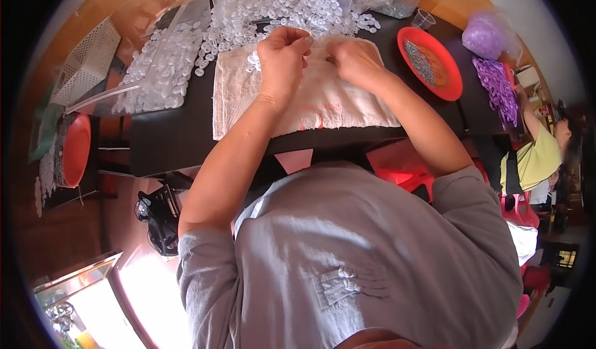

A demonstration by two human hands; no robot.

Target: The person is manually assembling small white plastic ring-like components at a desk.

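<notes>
A pale cream towel [298, 116] lies on the dark table in front of me. Over its far part I hold my left hand [280, 60] with thumb and fingertips pinched together; whatever sits between them is too small to make out. A short gap to the right, my right hand [357, 62] is likewise closed in a pinch, its fingertips turned inward and its contents hidden. Several small white oval plastic pieces [252, 62] rest on the towel beside my left hand. Beyond both hands spreads a large heap of similar white pieces [282, 1].
A red plate [454, 79] with small grey metal bits stands right of the towel. Past it lie a purple bundle [495, 88] and a purple bag [483, 35]. Left is a clear bin of white pieces [161, 69]. Another person in yellow [540, 163] is at far right.
</notes>
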